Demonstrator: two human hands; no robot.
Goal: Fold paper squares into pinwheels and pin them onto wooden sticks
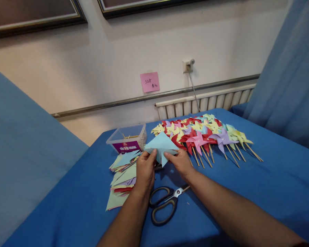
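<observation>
A light blue paper square [161,141] with slits cut into it is held up between both hands, a little above the table. My left hand [146,166] pinches its left lower part between thumb and fingers. On the right side, my right hand [180,162] grips the paper the same way, thumb in front. Below the hands lies a pair of scissors [170,202] with dark handles; the blade tips are hidden by my right forearm. Stacks of coloured paper [121,183] rest just left of my left hand, partly covered by it.
Many finished paper pinwheels [195,135] on wooden sticks lie at the back right. A clear plastic box [130,137] with a purple label stands at the back left, thin sticks inside. Blue cloth covers the table [234,192]. Behind are a radiator [208,101] and a wall.
</observation>
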